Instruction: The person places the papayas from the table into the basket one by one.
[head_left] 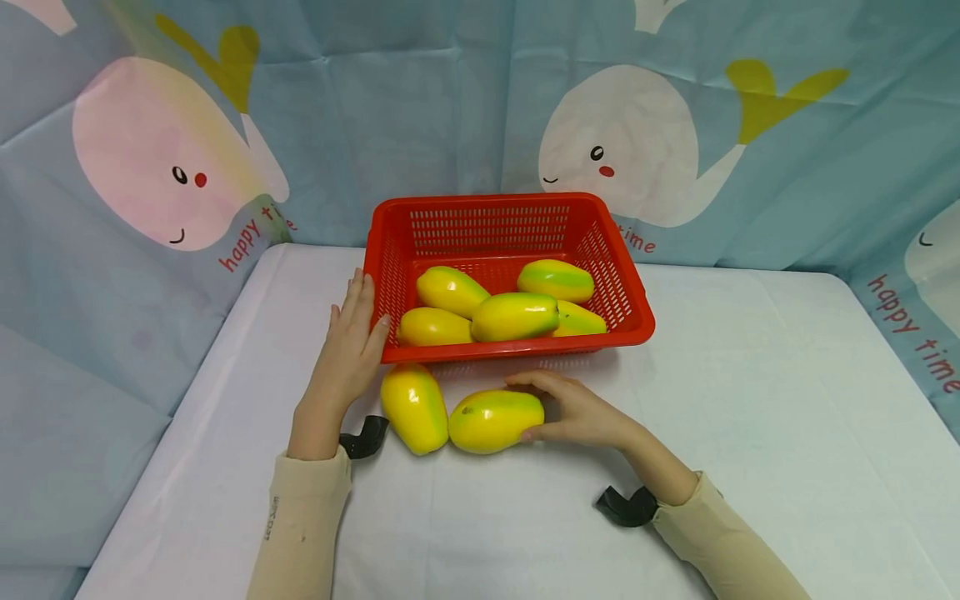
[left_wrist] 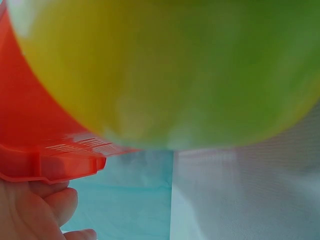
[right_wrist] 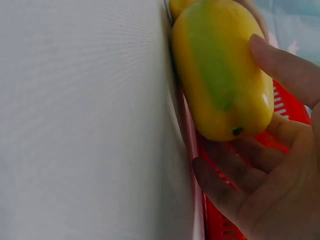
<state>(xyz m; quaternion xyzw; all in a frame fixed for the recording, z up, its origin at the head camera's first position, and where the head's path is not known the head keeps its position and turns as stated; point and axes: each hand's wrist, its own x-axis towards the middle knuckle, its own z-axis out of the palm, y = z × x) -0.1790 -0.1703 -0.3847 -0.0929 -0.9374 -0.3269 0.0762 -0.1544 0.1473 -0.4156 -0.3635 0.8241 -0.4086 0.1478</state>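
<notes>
My right hand [head_left: 573,412] curves round the right end of a yellow-green papaya [head_left: 491,422] on the table, thumb on its near side and fingers on its far side. In the right wrist view, the thumb [right_wrist: 285,65] rests against that papaya [right_wrist: 220,70]. A second papaya [head_left: 414,410] lies beside it, to the left. My left hand [head_left: 348,346] lies along the left side of a red plastic basket [head_left: 517,353], fingers straight and thumb at the rim. A papaya [left_wrist: 165,75] fills much of the left wrist view, close to the camera. Several papayas [head_left: 515,317] lie inside the basket.
The basket stands at the back of a table with a white cloth [head_left: 750,400]. Behind it hangs a blue curtain [head_left: 390,125] printed with whales. Black curved pieces [head_left: 628,506] stick out by both wrists at the sleeve cuffs.
</notes>
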